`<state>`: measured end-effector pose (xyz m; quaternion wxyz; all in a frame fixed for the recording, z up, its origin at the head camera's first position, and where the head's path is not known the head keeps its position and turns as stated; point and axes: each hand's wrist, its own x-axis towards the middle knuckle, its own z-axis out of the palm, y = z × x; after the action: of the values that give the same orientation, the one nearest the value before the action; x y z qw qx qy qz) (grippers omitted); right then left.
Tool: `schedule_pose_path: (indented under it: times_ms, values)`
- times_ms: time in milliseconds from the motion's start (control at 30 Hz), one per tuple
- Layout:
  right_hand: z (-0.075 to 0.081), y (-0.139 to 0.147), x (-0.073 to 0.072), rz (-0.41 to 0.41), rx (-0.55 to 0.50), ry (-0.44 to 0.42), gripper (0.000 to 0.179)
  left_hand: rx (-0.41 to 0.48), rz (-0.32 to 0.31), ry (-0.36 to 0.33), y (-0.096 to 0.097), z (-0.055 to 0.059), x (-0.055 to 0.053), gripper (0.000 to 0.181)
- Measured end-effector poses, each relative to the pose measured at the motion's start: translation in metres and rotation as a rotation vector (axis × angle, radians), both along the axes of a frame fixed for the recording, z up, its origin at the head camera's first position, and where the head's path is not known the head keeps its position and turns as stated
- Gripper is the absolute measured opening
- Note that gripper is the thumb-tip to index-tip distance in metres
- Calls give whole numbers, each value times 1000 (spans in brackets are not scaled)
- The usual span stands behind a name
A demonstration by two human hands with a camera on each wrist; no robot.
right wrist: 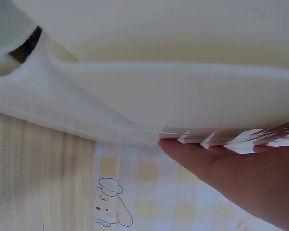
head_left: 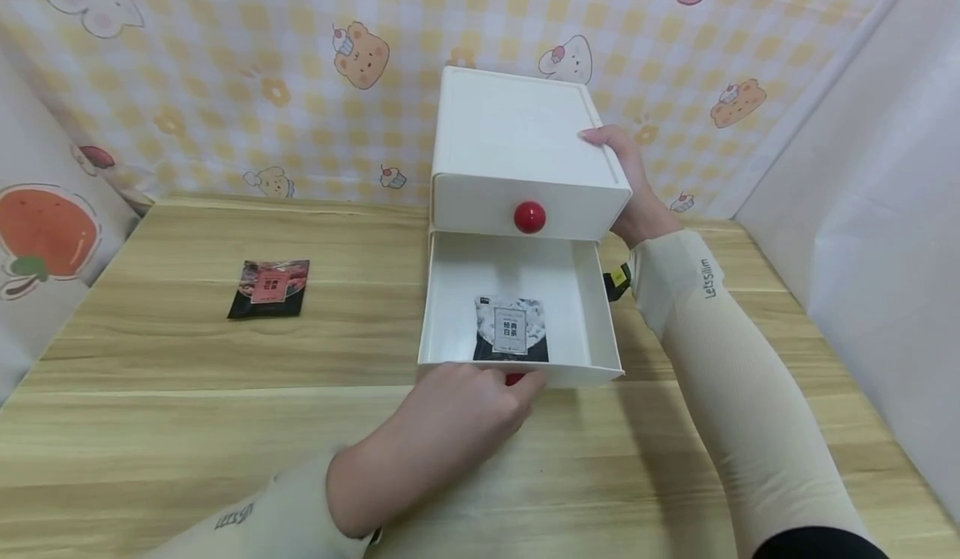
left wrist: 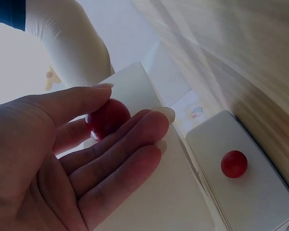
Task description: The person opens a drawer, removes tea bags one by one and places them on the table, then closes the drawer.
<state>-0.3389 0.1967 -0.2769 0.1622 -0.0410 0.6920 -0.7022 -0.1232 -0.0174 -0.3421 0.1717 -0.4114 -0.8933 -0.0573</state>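
A white two-drawer box [head_left: 517, 126] stands on the table with its lower drawer [head_left: 592, 317] pulled out. At that drawer's front, my left hand [head_left: 457, 417] pinches the round red knob [left wrist: 110, 118] between thumb and fingers. My right hand [head_left: 633, 180] presses the box's right side, thumb over the top edge; in the right wrist view, straight fingers [right wrist: 192, 156] touch the white wall. Inside the lower drawer lies a black-and-white tea packet [head_left: 510, 330] near the front. The upper drawer [head_left: 480, 205] is closed and has its own red knob [head_left: 530, 217].
A red-and-black tea packet [head_left: 270, 288] lies on the wooden table [head_left: 337, 334] left of the box. Behind stands a yellow checked cloth [head_left: 300, 84] with cartoon prints. A white sheet [head_left: 862, 167] hangs on the right.
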Motion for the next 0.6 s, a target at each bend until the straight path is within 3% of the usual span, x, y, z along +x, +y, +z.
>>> schedule_pose_path:
  times_ms: [233, 400, 600]
  values:
    - [0, 0, 0, 17, -7, 16, 72, -26, -10, 11, -3, 0, 8, 20]
    - [0, -1, 1, 21, -18, 24, 70, -15, -19, 24, -4, -3, 9, 17]
    - [1, -2, 1, 11, -33, 1, 71, 1, -40, -89, -7, -3, 8, 20]
